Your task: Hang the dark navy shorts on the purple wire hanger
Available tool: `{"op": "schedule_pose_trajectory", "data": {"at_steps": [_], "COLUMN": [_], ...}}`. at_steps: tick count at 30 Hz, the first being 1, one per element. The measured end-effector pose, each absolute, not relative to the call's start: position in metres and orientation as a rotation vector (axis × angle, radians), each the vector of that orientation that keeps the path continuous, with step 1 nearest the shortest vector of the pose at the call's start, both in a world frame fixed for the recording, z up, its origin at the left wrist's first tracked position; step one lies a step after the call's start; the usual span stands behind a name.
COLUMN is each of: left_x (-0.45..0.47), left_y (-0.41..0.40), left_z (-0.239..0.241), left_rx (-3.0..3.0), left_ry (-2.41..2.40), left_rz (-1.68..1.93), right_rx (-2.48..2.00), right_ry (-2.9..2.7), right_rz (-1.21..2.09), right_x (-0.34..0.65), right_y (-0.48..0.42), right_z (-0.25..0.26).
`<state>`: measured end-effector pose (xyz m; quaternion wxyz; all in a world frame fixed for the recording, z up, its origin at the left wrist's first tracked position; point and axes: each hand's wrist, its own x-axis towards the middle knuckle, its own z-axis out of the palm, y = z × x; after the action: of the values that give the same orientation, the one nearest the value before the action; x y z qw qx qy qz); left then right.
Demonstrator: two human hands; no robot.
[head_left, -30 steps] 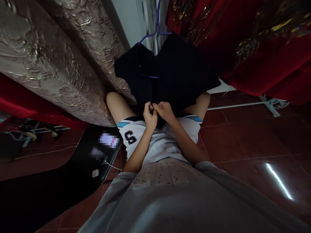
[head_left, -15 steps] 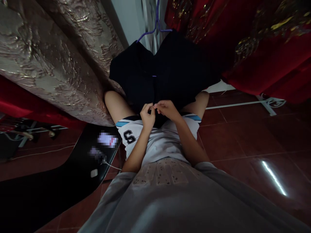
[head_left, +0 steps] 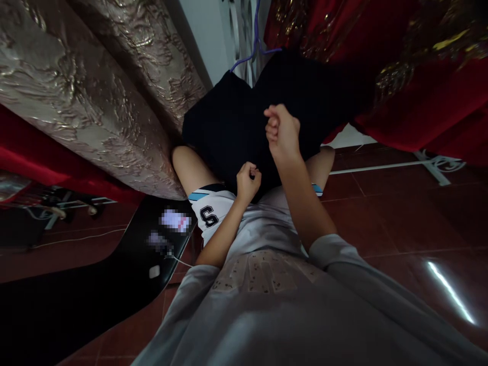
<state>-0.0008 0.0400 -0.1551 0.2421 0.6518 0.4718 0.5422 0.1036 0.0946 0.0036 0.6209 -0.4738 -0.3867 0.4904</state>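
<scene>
A dark navy garment (head_left: 232, 127) hangs from a purple hanger (head_left: 254, 48) and drapes over my knees. My left hand (head_left: 247, 182) is closed in a pinch on the garment's lower edge, just above my white shorts with a number on them (head_left: 213, 211). Higher up, my right hand (head_left: 282, 131) is curled into a fist in front of the garment. What it holds, if anything, is too small to see.
A beige embossed fabric (head_left: 95, 91) slopes down at the left, against my left knee. Red cloth with gold embroidery (head_left: 412, 76) hangs at the right over a white metal stand (head_left: 430, 165). A black surface (head_left: 95, 284) with a white cable lies on the red tiled floor (head_left: 381, 213).
My right hand has left the left hand and risen up and to the right, still closed. The left hand stays pinched on the garment's lower edge. The camera has shifted slightly.
</scene>
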Motion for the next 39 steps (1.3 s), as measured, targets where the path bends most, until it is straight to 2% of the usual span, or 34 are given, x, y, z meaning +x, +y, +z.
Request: {"op": "schedule_pose_trajectory", "data": {"at_steps": [3, 6, 8, 13, 16, 22, 39], "left_x": [0.007, 0.011, 0.012, 0.009, 0.006, 0.001, 0.007], "left_y": [0.04, 0.035, 0.032, 0.029, 0.028, 0.029, 0.023], "left_z": [-0.161, -0.161, -0.159, -0.156, -0.157, -0.151, -0.153], "left_rx": [1.806, 1.757, 1.725, 1.74, 1.764, 1.795, 1.853], "left_ry": [1.256, 1.245, 1.236, 1.18, 1.173, 1.167, 1.171], "left_rz": [1.373, 1.367, 1.391, 1.367, 1.36, 1.379, 1.353], "right_rx": [-0.985, -0.914, -0.975, -1.128, -1.187, -1.213, -1.175], "right_ry": [-0.882, -1.071, -1.216, -1.534, -1.631, -1.634, -1.738], "right_rz": [0.915, 0.731, 0.708, 0.82, 0.745, 0.553, 0.658], "right_x": [0.106, 0.116, 0.122, 0.121, 0.12, 0.141, 0.145], "right_y": [0.093, 0.082, 0.078, 0.087, 0.094, 0.102, 0.13], "right_z": [0.047, 0.064, 0.055, -0.005, -0.024, -0.009, -0.007]}}
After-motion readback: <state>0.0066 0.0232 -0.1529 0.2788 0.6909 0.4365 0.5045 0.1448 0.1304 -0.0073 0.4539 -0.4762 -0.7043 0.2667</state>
